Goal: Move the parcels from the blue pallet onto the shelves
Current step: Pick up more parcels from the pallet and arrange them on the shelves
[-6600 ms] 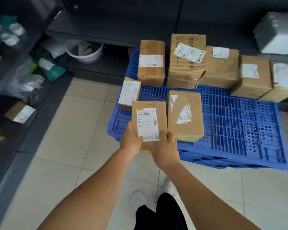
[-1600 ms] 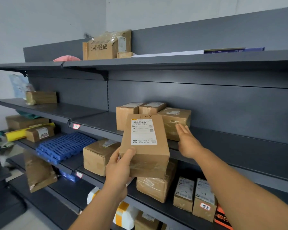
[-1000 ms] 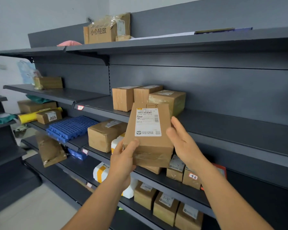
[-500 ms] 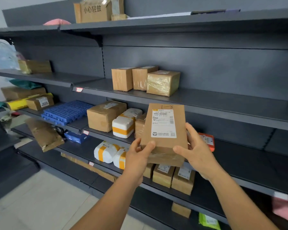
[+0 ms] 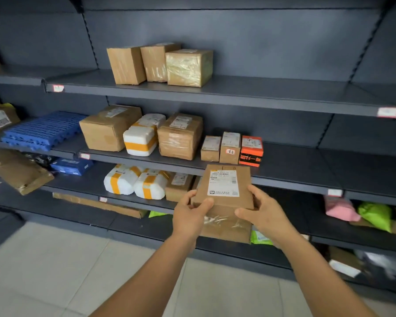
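Observation:
I hold a brown cardboard parcel (image 5: 224, 202) with a white shipping label in front of the dark grey shelves (image 5: 284, 165). My left hand (image 5: 190, 216) grips its left edge, thumb across the front. My right hand (image 5: 263, 213) grips its right edge. The parcel hangs in front of the middle shelf's front edge, just below a small orange box (image 5: 251, 152) and two small brown boxes (image 5: 221, 148). The blue pallet with the parcels is out of view.
Three brown boxes (image 5: 160, 64) stand on the upper shelf. The middle shelf carries a blue plastic pallet piece (image 5: 44, 129), a large carton (image 5: 108, 128) and white foam boxes (image 5: 143, 137). Bare shelf lies right of the orange box. Pink (image 5: 340, 208) and green bags (image 5: 374, 216) sit lower right.
My view has dropped and drawn closer to the shelves. The parcel has come down from the upper shelf level to the middle shelf's edge, and my right hand has closed on its side.

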